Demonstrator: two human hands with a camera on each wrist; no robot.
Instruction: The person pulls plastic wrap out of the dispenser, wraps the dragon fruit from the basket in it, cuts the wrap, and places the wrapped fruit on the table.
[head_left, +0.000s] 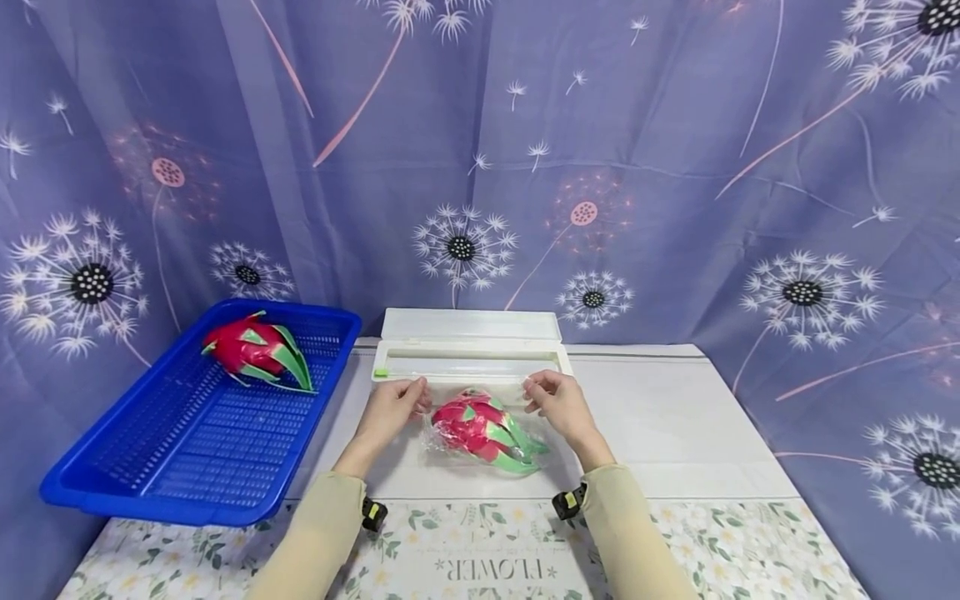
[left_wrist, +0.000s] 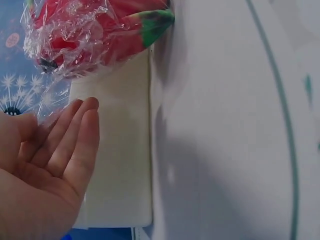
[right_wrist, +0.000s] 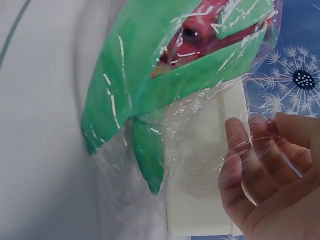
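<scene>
Pale sleeves (head_left: 315,525) lead to the left hand (head_left: 392,408) and right hand (head_left: 562,405), both pinching clear film (right_wrist: 192,125), while the dragon fruit (head_left: 476,425) lies between, slightly viewer-side, long axis slanting crosswise, red end left, green tips right.

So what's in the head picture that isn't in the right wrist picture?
Only the head view: the blue basket, a second dragon fruit in it, and the left hand. Only the right wrist view: the palm side of the right hand. Both: that hand, the wrapped dragon fruit, its clear wrap, the white box and the dandelion curtain.
</scene>
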